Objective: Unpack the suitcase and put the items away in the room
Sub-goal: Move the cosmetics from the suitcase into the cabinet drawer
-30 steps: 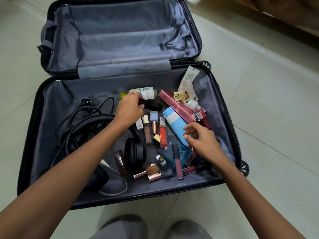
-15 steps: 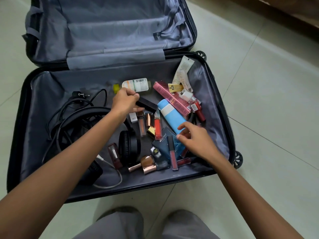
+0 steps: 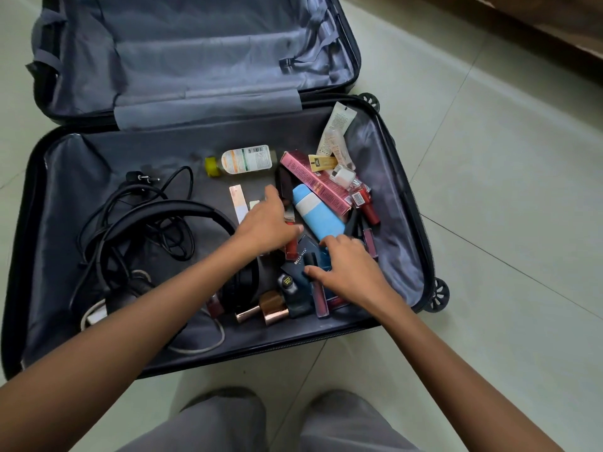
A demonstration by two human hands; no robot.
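Grey fabric lines the open suitcase [image 3: 98, 151], which lies flat on the pale tiled floor [image 3: 489, 190]. We take the smooth sky-blue plastic bottle [image 3: 318, 216] in its nearer half as our marker.

Just left of that bottle the left hand [image 3: 267, 223] is spread over a row of slim lipstick tubes [image 3: 291, 247]. Its fingers are straight and loose, and it grips nothing that we can see. Just in front of the bottle, nearer the person, the right hand [image 3: 349, 269] lies with bent fingers over a dark blue cardboard box [image 3: 301, 259]. Its thumb is against the black cap of a maroon lip gloss tube [image 3: 319, 300]; whether it grips box or tube we cannot tell.

Behind the bottle and touching it, a long glossy pink carton [image 3: 318, 184] lies slantwise. Beyond that a soft white squeeze tube [image 3: 337, 125] leans on the suitcase wall. Behind and left of the bottle a clear bottle with a yellow cap [image 3: 248, 159] lies on its side. Right of the bottle we see a red lip tube [image 3: 372, 210] among other small cosmetics. Well to its left, black padded headphones [image 3: 169, 210] are tangled with a black rubbery cable [image 3: 176, 177] and a white charger [image 3: 96, 316]. In front and left of the bottle lie two rounded bottles with rose-gold metal caps [image 3: 272, 308]. The far half holds grey lining and straps.
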